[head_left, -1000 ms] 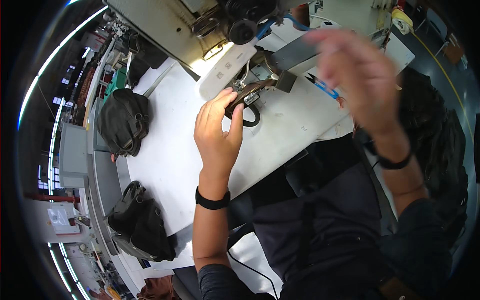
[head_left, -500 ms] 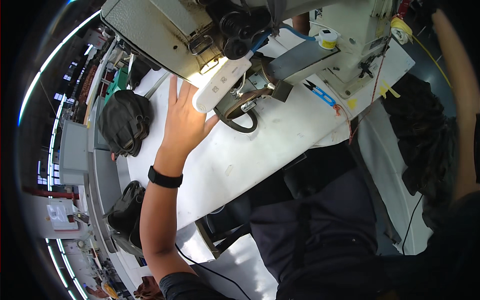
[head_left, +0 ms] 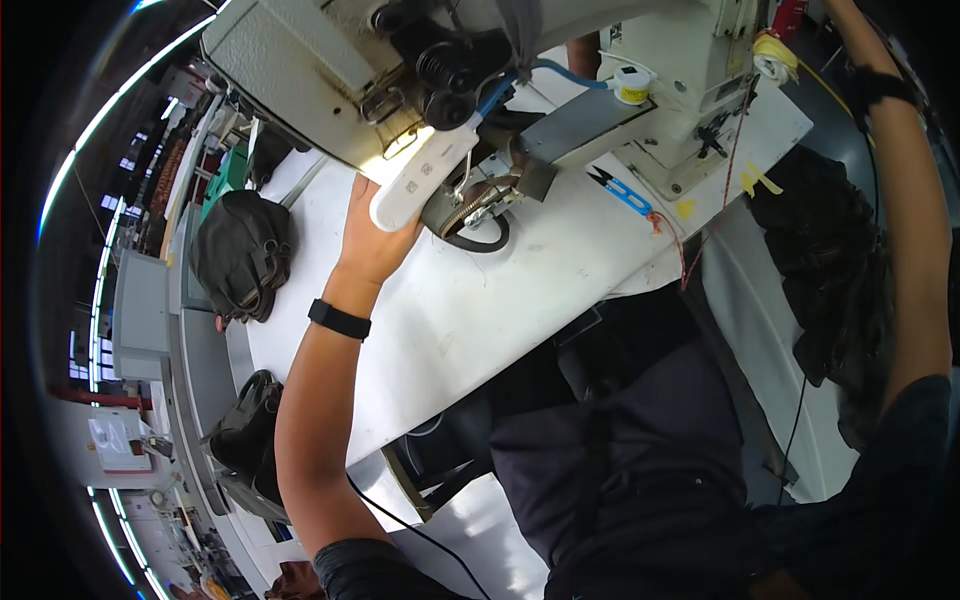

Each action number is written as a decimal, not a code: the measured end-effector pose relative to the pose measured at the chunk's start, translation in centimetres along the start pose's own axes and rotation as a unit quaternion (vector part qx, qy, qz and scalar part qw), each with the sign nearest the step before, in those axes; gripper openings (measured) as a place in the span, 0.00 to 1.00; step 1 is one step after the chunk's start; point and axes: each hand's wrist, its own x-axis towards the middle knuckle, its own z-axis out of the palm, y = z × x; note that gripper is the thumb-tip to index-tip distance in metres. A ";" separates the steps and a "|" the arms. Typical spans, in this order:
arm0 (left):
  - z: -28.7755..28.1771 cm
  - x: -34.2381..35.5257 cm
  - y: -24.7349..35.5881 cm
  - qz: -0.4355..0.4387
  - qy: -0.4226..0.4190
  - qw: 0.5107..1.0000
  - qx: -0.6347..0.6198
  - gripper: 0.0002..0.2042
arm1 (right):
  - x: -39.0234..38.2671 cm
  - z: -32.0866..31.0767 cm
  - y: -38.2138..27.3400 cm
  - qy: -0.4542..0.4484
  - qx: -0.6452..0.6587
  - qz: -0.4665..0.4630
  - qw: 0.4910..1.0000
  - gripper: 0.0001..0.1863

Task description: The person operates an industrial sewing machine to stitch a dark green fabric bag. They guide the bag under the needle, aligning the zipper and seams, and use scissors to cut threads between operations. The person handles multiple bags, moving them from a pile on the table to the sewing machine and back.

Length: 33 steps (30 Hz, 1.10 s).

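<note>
My left hand (head_left: 375, 245), a black band at its wrist, reaches under the head of the sewing machine (head_left: 310, 70). A white lamp bar (head_left: 425, 180) covers its fingers, so their grip cannot be made out. Beside it, a dark bag piece with a brass zipper (head_left: 468, 207) and a loop handle (head_left: 487, 240) sits under the needle area, at the end of the machine's narrow arm (head_left: 595, 125). My right hand (head_left: 850, 25) is raised far to the right, beyond the machine; the top edge cuts off its fingers.
Blue thread snips (head_left: 622, 192) on a red cord lie on the white table (head_left: 440, 350). A small white pot (head_left: 631, 85) stands on the machine's arm. Dark bags (head_left: 240, 255) sit at the left; dark fabric pieces (head_left: 820, 250) are heaped at the right.
My left hand has moved in behind the lamp bar; its fingers, spread before, are now hidden. My right arm has swung up and left. The whole view has shifted slightly.
</note>
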 end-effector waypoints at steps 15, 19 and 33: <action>2.3 0.8 -1.3 -0.007 0.034 0.999 0.035 0.23 | -4.0 4.2 7.3 0.108 0.307 0.066 0.943 0.28; 4.5 0.1 -2.5 -0.050 0.025 0.995 0.079 0.19 | -4.0 3.9 6.9 0.120 0.288 -0.013 0.950 0.30; -3.9 -8.3 7.1 -0.174 -0.180 0.914 0.321 0.28 | -0.1 3.3 11.3 0.063 0.276 0.002 0.959 0.27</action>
